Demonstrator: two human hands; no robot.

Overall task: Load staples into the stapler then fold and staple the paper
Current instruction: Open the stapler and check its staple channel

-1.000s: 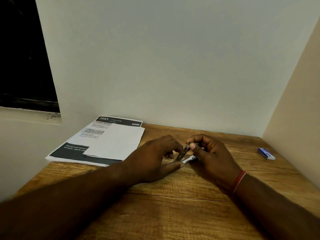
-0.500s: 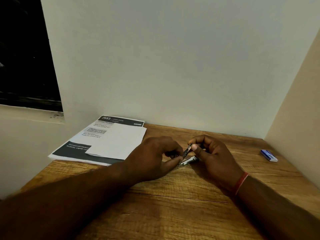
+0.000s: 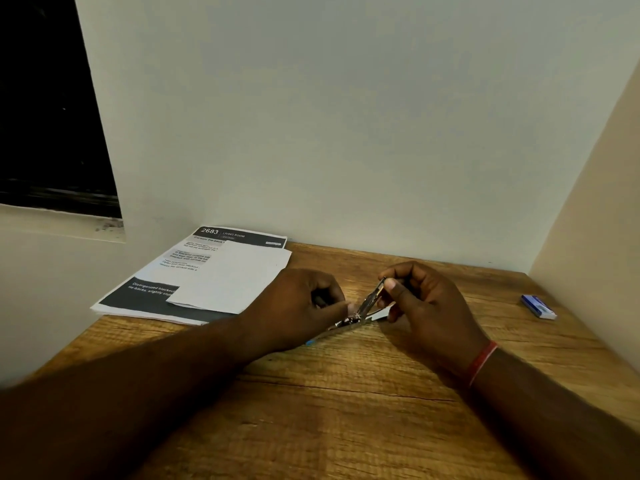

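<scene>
Loading seemed under way: stapler point(image 3: 363, 311) lay hinged open on the table point(image 3: 346, 410), right hand point(image 3: 429, 306) pinching its raised top arm, left hand point(image 3: 298, 306) with fingers curled on its base. No staples could be made out. Left of the stapler, paper point(image 3: 228, 278) lay flat, unfolded; blue staple box point(image 3: 538, 306) sat well right.

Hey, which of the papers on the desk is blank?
The smaller white sheet, lying on top. The printed page beneath it carries text and dark bands, headed 2683.
</scene>
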